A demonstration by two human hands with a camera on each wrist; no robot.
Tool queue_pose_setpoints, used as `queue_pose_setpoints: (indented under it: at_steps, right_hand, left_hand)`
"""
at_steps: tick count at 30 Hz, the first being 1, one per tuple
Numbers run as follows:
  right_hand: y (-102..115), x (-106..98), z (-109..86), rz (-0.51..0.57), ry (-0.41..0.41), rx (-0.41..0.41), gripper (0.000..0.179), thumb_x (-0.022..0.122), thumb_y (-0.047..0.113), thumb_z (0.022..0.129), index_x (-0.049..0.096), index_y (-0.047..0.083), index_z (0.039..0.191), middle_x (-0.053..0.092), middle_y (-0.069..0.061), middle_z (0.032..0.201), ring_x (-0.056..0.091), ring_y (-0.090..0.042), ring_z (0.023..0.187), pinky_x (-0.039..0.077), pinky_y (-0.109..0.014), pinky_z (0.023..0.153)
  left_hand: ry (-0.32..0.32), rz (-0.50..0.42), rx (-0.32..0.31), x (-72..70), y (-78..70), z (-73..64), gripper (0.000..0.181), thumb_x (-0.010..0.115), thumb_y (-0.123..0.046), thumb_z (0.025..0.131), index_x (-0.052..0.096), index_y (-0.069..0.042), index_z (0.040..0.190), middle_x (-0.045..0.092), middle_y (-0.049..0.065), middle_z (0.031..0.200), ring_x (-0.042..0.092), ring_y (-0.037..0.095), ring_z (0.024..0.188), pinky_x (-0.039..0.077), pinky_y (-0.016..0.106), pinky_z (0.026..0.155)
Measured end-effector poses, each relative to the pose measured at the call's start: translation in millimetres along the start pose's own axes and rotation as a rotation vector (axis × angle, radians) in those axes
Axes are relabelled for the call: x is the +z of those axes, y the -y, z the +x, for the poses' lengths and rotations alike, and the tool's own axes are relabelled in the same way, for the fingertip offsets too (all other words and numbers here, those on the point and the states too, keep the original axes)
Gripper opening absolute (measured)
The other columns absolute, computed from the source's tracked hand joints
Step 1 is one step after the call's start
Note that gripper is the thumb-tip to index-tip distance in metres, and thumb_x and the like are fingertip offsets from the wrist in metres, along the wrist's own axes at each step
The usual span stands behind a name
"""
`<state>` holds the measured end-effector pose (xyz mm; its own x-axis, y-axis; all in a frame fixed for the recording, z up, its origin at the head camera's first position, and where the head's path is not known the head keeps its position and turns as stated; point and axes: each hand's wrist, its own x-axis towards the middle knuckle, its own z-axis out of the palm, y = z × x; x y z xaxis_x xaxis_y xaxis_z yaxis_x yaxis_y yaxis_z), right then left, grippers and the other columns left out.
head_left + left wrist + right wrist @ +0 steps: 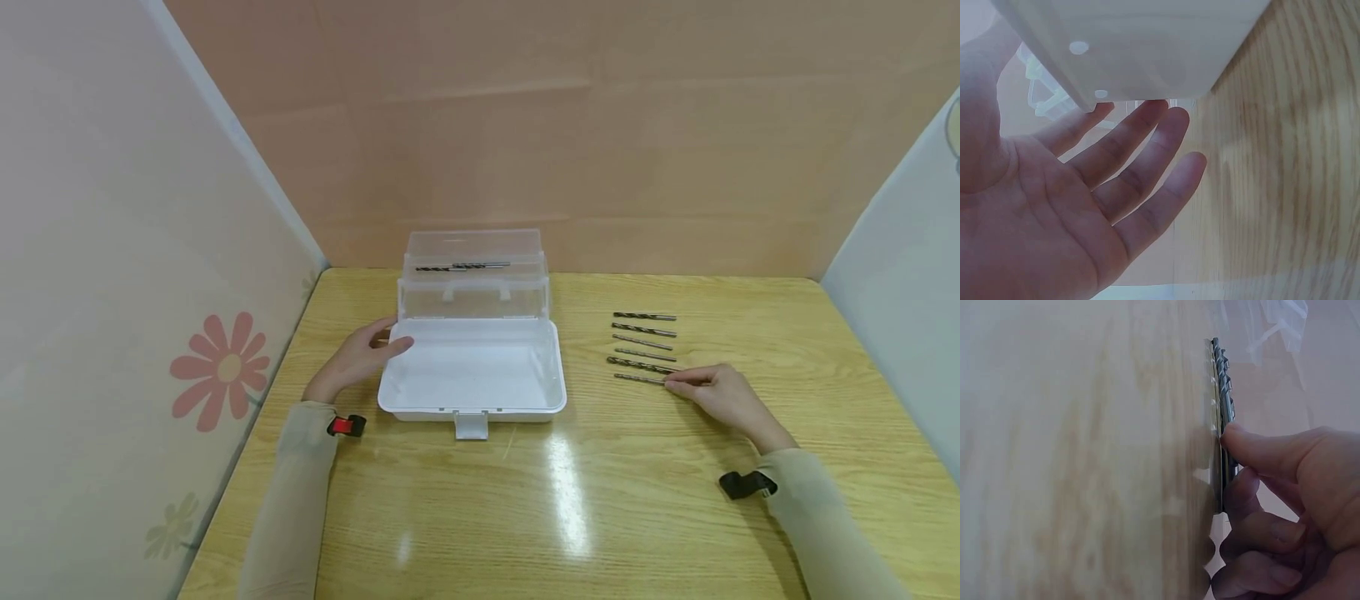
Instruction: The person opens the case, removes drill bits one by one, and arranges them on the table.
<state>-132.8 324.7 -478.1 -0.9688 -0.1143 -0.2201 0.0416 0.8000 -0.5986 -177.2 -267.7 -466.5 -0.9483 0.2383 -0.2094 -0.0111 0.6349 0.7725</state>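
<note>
A white plastic storage box (471, 414) stands with its translucent lid and trays raised at the back. My left hand (360, 357) holds its left rim, thumb over the edge; in the left wrist view, the other fingers spread along the outer wall. Several metal drill bits (643, 316) lie in a row to the right of the box. With thumb and forefinger, my right hand (716, 398) pinches the shank of the nearest drill bit (637, 378), which is low at the tabletop. Dark drill bits (480, 265) rest in a raised tray (525, 271) of the box.
The wooden table (465, 517) meets a brown backdrop (570, 167) behind and pale panels at the sides. The box's front latch (471, 427) hangs down toward me. Bare tabletop separates the box from the row of drill bits.
</note>
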Motion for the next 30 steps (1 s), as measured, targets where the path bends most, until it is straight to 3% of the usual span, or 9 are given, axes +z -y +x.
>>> queue_pose_setpoints:
  at_steps: [15,30]
  right_hand:
    - [-1.7,0.6,-0.5,-0.020,-0.005,0.014,0.045,0.069,0.044,0.105,0.079,0.006,0.126,0.065,-0.030,0.141,0.055,-0.056,0.135,0.047,-0.070,0.103]
    - [-6.1,3.4,0.5,0.041,-0.026,0.027,0.049,0.070,0.049,0.103,0.078,0.008,0.129,0.066,-0.027,0.142,0.055,-0.053,0.137,0.046,-0.068,0.106]
  left_hand:
    - [-0.001,0.004,0.005,0.1,-1.9,-1.2,0.089,0.060,-0.067,0.101,0.031,-0.018,0.170,0.037,0.023,0.169,0.045,0.048,0.150,0.045,0.064,0.117]
    - [-0.004,-0.003,0.000,-0.4,1.5,0.3,0.090,0.060,-0.069,0.100,0.032,-0.019,0.170,0.038,0.023,0.168,0.046,0.046,0.149,0.045,0.063,0.117]
